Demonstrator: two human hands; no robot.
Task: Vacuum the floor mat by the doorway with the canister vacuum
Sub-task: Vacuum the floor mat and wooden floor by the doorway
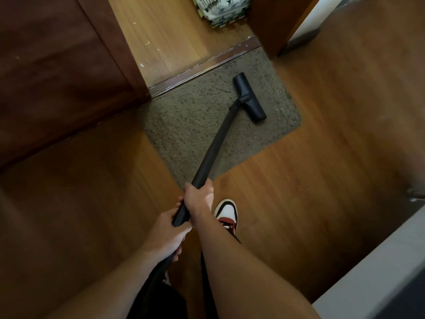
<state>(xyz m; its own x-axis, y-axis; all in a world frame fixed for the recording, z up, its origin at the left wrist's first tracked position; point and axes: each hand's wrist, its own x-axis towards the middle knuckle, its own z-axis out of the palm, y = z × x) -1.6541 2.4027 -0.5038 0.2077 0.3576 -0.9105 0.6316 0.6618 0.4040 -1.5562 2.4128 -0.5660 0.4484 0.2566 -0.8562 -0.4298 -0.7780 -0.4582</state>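
A grey-brown floor mat (195,125) lies on the wooden floor against the doorway threshold. The black floor nozzle (249,97) of the vacuum rests on the mat's right part. A black wand (218,139) runs from the nozzle down to my hands. My right hand (199,196) grips the wand higher up. Just behind it, my left hand (166,233) grips the wand's lower end. The canister itself is out of view.
A dark threshold strip (202,65) crosses the doorway, with a dark wooden door (57,72) to the left and a door frame (271,24) to the right. A stack of foam tiles (220,10) sits beyond. My red-and-white shoe (226,215) stands below the mat. A grey surface (379,272) fills the lower right.
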